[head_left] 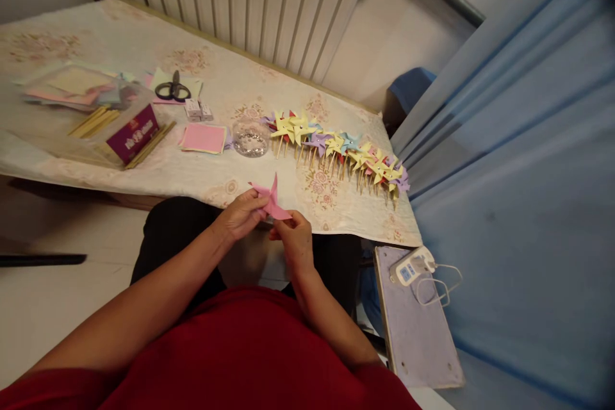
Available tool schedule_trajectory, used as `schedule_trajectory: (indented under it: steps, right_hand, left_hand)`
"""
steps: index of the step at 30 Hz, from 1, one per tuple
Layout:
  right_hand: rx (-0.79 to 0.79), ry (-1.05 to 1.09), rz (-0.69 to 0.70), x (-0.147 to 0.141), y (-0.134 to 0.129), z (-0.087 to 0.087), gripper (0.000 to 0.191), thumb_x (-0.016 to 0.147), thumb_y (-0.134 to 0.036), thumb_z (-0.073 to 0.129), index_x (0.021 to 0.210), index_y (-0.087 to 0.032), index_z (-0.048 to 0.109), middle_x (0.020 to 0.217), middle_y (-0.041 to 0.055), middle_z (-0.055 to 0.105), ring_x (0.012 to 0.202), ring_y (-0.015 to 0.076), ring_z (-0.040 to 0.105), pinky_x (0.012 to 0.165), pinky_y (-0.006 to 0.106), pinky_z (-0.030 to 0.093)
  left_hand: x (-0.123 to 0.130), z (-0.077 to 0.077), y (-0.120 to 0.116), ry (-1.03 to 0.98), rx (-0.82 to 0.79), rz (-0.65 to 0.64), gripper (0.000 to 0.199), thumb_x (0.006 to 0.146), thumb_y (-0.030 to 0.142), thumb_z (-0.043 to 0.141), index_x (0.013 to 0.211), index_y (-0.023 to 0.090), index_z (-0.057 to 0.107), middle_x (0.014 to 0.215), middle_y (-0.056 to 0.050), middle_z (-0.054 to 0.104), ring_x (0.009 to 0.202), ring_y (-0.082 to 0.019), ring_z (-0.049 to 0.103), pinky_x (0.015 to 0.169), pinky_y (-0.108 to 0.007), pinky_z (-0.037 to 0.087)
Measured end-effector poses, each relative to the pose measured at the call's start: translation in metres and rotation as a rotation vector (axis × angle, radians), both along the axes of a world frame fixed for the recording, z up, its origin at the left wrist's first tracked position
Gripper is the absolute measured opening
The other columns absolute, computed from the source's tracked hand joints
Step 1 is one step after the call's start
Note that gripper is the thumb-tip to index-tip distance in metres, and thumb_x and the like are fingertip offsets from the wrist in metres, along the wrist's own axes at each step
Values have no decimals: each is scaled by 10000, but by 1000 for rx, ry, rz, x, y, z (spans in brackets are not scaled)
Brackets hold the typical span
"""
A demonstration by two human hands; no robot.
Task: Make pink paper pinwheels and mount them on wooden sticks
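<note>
Left hand, right hand: grip pinching pink pinwheel. Right of tub: pinwheel row, seemingly done; left: unfolded squares.

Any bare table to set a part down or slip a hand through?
Front right: tablecloth between the pinwheel row and the front edge. Back: a strip between scissors and radiator. Crowded: left, with wooden sticks and pink paper stack; clear tub close to the pinwheels. Left hand and right hand hold a folded pink sheet at the front edge.
</note>
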State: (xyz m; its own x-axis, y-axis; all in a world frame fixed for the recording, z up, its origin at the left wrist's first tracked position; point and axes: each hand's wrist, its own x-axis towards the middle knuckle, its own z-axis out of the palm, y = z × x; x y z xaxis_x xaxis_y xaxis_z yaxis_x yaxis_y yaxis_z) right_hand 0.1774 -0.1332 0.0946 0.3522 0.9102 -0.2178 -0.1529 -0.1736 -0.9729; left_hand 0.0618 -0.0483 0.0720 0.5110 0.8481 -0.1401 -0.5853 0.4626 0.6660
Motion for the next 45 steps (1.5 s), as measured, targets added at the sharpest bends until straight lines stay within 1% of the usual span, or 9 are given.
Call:
schedule_trajectory:
  steps: [4, 7, 11, 14, 18, 22, 25, 35, 45]
  right_hand:
    - [-28, 27, 1, 5, -2, -15, 141, 653, -284, 687, 751, -190, 648, 577, -64, 617, 452, 101, 570, 489, 222, 484]
    - [-78, 18, 8, 8, -3, -24, 151, 629, -287, 692, 730, -181, 655, 542, -67, 605, 437, 100, 563, 470, 216, 473]
    - [-133, -13, 26, 11, -2, -32, 154, 615, -305, 688, 692, -178, 645, 488, -67, 584, 425, 111, 560, 455, 222, 474]
    - [-155, -17, 26, 12, 0, -36, 146, 611, -302, 676, 665, -179, 621, 475, -69, 573, 419, 109, 553, 447, 220, 470]
    - [-165, -11, 24, 16, 0, -39, 152, 616, -304, 661, 675, -169, 624, 491, -64, 577, 425, 106, 552, 449, 221, 475]
    - [-167, 24, 20, 18, 0, -40, 167, 614, -317, 668, 669, -167, 621, 512, -65, 571, 418, 98, 542, 444, 223, 472]
    - [-161, 40, 19, 18, 0, -40, 181, 612, -324, 675, 683, -165, 626, 519, -64, 572, 418, 96, 540, 446, 221, 471]
    - [-184, 76, 31, 18, 1, -42, 188, 595, -314, 689, 682, -162, 620, 538, -52, 588, 424, 94, 545, 448, 222, 478]
    - [-189, 82, 21, 19, 2, -44, 220, 574, -348, 690, 673, -167, 614, 539, -54, 586, 418, 92, 540, 436, 221, 469]
  left_hand:
    - [1, 2, 6, 46, -39, 112, 273, 621, 157, 848, 824, 112, 672, 739, -23, 695, 643, -107, 629, 642, -213, 501]
    - [0, 1, 8, 88, -85, 199, 286, 583, 145, 856, 779, 107, 651, 696, -13, 680, 595, -91, 599, 598, -198, 473]
    - [-1, -2, 8, 148, -123, 247, 283, 574, 146, 852, 696, 126, 597, 641, 7, 650, 571, -86, 577, 574, -191, 460]
    - [-1, -2, 7, 178, -108, 222, 268, 602, 179, 846, 712, 128, 608, 678, -3, 659, 596, -94, 584, 578, -200, 467]
    - [-2, 0, 5, 196, -116, 215, 226, 700, 270, 806, 743, 128, 635, 698, -5, 647, 602, -102, 577, 590, -227, 484]
    - [-6, 2, 3, 243, -221, 235, 199, 809, 320, 724, 829, 135, 654, 759, -26, 676, 650, -124, 622, 611, -244, 486]
    - [-10, 1, 2, 302, -294, 254, 180, 850, 305, 675, 840, 127, 653, 747, -33, 675, 625, -123, 626, 602, -247, 480]
    - [-14, -4, 2, 308, -249, 205, 224, 721, 264, 790, 767, 138, 610, 665, -12, 652, 564, -100, 592, 571, -215, 462]
    - [-12, -9, 1, 316, -230, 164, 224, 732, 267, 784, 815, 137, 621, 697, -31, 668, 596, -120, 616, 600, -235, 500]
